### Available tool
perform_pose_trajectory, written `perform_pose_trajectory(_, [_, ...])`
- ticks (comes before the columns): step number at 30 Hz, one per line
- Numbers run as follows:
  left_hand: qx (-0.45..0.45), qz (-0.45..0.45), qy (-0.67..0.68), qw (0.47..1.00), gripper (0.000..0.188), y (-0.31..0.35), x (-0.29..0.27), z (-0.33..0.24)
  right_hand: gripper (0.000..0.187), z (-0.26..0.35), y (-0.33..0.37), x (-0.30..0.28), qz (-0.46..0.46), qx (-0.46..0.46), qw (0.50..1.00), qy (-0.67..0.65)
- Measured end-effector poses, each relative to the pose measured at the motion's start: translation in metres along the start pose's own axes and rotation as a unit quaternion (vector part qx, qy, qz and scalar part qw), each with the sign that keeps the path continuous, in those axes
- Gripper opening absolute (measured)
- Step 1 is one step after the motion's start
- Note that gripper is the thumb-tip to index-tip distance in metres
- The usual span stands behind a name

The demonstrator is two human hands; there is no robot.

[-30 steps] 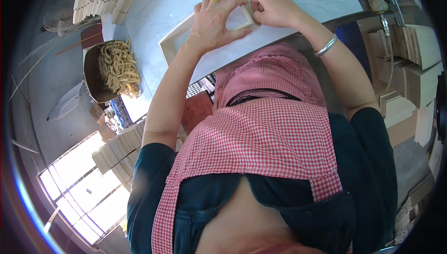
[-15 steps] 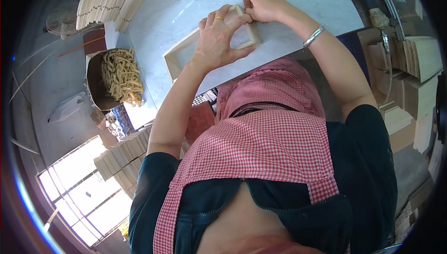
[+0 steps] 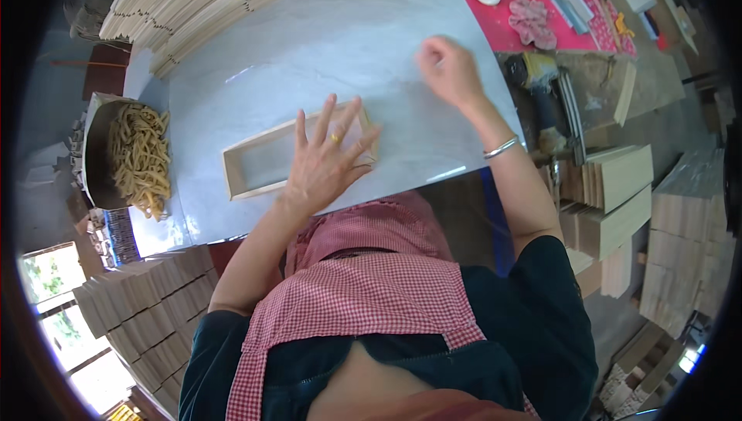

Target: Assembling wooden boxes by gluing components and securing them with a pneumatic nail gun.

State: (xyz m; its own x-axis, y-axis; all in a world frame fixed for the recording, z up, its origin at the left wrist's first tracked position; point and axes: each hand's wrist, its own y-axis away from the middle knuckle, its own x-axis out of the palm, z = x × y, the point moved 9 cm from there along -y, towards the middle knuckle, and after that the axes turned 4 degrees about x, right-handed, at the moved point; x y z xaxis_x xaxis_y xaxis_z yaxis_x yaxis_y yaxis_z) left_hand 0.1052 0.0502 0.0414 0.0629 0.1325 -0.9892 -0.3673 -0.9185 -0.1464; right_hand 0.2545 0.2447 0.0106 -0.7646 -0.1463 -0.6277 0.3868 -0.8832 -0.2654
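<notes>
A shallow rectangular wooden frame [image 3: 259, 162] lies flat on the grey marbled tabletop [image 3: 309, 50]. My left hand [image 3: 328, 158] presses down on the frame's right end with fingers spread wide, a ring on one finger. My right hand [image 3: 448, 69] rests on the bare tabletop to the right of the frame, fingers curled loosely, nothing visibly held. A metal bangle sits on my right wrist.
Stacks of thin wooden slats [image 3: 201, 4] line the table's far edge. A dark bowl of pale wooden sticks [image 3: 139, 158] sits at the left. More wooden pieces [image 3: 139, 320] are piled at lower left and wooden blocks [image 3: 618, 189] at right. A red cloth with small tools [image 3: 541, 4] lies far right.
Both hands were together on the frame's right end; now my right hand has let go and moved right onto the table, while my left hand has flattened on the frame.
</notes>
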Motion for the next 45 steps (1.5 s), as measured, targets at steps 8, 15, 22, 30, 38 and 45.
perform_pose_trajectory(8, [0.067, -0.112, 0.098, 0.987, 0.045, 0.008, -0.010, -0.008, 0.044, -0.109, -0.120, -0.115, -0.173, 0.194, 0.920, 0.293])
perform_pose_trajectory(15, [0.112, -0.162, 0.078, 0.977, 0.033, 0.018, -0.022, -0.021, 0.054, -0.132, -0.138, -0.090, -0.220, 0.282, 0.878, 0.319])
perform_pose_trajectory(22, [0.124, -0.174, 0.080, 0.974, 0.036, 0.017, -0.023, -0.023, 0.058, -0.160, -0.093, -0.116, -0.376, 0.303, 0.869, 0.113])
perform_pose_trajectory(30, [-0.132, -0.179, 0.596, 0.772, 0.063, -0.026, -0.012, 0.021, 0.058, 0.018, 0.056, -0.035, -0.308, 0.111, 0.877, -0.351])
perform_pose_trajectory(38, [-0.274, -0.179, 0.795, 0.510, 0.054, -0.033, 0.000, 0.056, 0.038, 0.034, -0.012, -0.050, -0.169, -0.081, 0.982, -0.011])
perform_pose_trajectory(45, [-0.309, -0.090, 0.452, 0.832, 0.057, -0.026, -0.047, 0.070, 0.046, -0.245, -0.093, -0.166, -0.007, 0.147, 0.931, 0.334])
